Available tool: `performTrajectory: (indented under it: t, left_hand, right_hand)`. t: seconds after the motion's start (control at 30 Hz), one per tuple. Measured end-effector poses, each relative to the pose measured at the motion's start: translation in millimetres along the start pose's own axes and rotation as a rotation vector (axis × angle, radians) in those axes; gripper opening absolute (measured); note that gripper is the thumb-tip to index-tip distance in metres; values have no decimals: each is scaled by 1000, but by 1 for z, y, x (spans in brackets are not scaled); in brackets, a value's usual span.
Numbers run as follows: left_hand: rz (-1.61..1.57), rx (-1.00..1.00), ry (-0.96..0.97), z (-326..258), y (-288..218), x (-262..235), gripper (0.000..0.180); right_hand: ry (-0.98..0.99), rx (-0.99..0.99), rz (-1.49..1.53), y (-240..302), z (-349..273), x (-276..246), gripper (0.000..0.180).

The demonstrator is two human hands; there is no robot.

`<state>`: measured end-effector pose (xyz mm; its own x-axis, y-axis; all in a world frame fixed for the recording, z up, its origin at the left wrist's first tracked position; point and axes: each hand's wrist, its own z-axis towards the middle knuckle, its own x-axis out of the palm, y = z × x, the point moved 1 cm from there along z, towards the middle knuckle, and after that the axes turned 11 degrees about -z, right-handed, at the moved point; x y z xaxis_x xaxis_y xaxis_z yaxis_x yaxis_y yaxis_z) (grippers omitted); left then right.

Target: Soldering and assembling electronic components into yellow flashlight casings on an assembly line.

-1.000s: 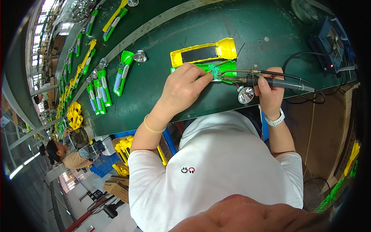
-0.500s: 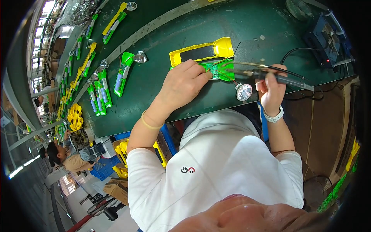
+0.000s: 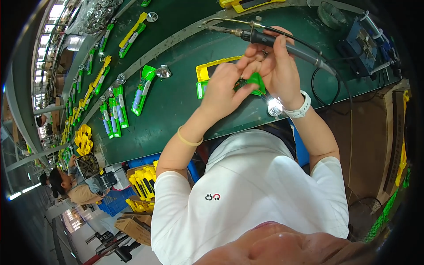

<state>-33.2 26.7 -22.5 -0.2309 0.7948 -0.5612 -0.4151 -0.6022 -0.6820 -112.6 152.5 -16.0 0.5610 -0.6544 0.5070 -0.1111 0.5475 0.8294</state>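
Observation:
A green flashlight housing (image 3: 256,84) lies near the table's front edge, its middle covered by my hands. My left hand (image 3: 222,88) is closed over it, fingers and thumb at the inside, where part of a circuit board shows. A soldering iron with a thin side tube (image 3: 267,39) rests in my right hand (image 3: 282,73), held up by the thumb, tip pointing left above the work. My right fingertips meet the left ones over the housing. Beside my right wrist, the round reflector lamp (image 3: 274,107) glows white. Behind the housing lies a yellow flashlight shell (image 3: 203,73), partly hidden.
To the left, green flashlight halves (image 3: 141,92) with batteries and reflectors lie in groups. A blue soldering station (image 3: 360,48) with a solder spool stands at the right, its cable (image 3: 338,88) looping on the table. Another person (image 3: 73,183) sits far left, near a fan (image 3: 88,164).
My right hand has moved left and up to meet my left hand, swinging the iron's tip away above the housing. The reflector lamp, dark before, is now lit.

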Motion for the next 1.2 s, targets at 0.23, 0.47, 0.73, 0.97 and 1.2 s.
performTrajectory:
  t: [0.23,0.47,0.73,0.97,1.2]
  left_hand:
    - [105,8,-12,-1,18,20,12]
    - [155,-2,-40,-16,27,-8,9]
    - [69,-237,154,-9,26,-14,7]
    - [236,-252,281,2,18,-15,7]
    - [279,-258,337,7,16,-15,7]
  right_hand:
    - [-205,105,-647,-15,29,-52,47]
    - [-213,6,-537,-17,-22,-66,32]
    - [-182,17,-497,-5,-50,-74,22]
    - [-97,102,-588,-13,-45,-70,21]
    - [-26,84,-693,-14,-44,-70,20]
